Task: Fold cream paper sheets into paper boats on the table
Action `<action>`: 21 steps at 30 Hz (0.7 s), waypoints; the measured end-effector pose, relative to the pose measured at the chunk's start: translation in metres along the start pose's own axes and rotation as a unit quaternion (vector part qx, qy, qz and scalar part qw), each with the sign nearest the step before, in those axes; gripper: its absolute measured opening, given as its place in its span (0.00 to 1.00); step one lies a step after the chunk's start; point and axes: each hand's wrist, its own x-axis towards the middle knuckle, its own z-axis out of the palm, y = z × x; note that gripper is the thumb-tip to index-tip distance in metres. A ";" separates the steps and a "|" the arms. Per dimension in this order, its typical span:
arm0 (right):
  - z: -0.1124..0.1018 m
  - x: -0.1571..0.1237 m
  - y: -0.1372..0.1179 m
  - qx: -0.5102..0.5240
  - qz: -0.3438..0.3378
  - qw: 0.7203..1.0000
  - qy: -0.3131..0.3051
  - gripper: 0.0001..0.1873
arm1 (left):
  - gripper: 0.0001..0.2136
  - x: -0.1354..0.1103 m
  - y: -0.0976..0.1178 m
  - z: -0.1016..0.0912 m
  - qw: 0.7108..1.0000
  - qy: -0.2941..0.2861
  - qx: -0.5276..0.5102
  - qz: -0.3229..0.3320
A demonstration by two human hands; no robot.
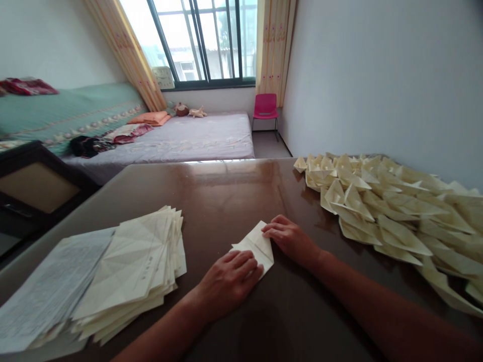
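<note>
A cream sheet of folded paper [260, 241] lies on the brown table, partly covered by my hands. Over its lower left side rests my left hand [231, 275], fingers bent and pressing down on the paper; the fingertips' exact hold is hidden. At the upper right edge, my right hand [290, 238] has its fingers together on the folded paper, the thumb tucked underneath out of sight. Left of my hands is a stack of creased cream sheets [132, 256].
Printed sheets [56, 281] lie beside the stack at the left. A large pile of folded paper boats [381, 206] covers the right side of the table [211, 196]. Beyond the table are a bed [211, 133] and a pink chair [266, 106]; a dark cabinet [37, 186] stands left.
</note>
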 end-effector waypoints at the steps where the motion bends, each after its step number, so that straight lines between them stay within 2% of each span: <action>1: 0.000 0.000 -0.003 -0.003 -0.004 1.000 -0.014 0.12 | 0.09 0.001 0.004 0.002 1.000 -0.013 -0.007 0.003; 5: -0.010 -0.002 -0.014 -0.007 0.009 0.998 -0.065 0.12 | 0.09 0.001 0.008 0.007 0.997 -0.065 -0.022 -0.038; 9: -0.019 -0.006 -0.015 0.059 0.009 0.992 -0.111 0.09 | 0.09 -0.002 0.005 0.007 0.990 -0.077 -0.074 -0.096; 13: -0.017 -0.008 -0.009 0.121 0.021 0.985 -0.125 0.08 | 0.10 -0.002 0.002 0.012 0.961 -0.074 -0.171 -0.203; 16: -0.016 -0.008 -0.008 0.140 0.035 0.981 -0.132 0.08 | 0.10 -0.001 0.000 0.019 0.932 -0.073 -0.200 -0.292; 21: -0.019 -0.007 -0.010 0.143 0.055 0.978 -0.140 0.08 | 0.11 0.004 -0.002 0.022 0.918 -0.088 -0.171 -0.347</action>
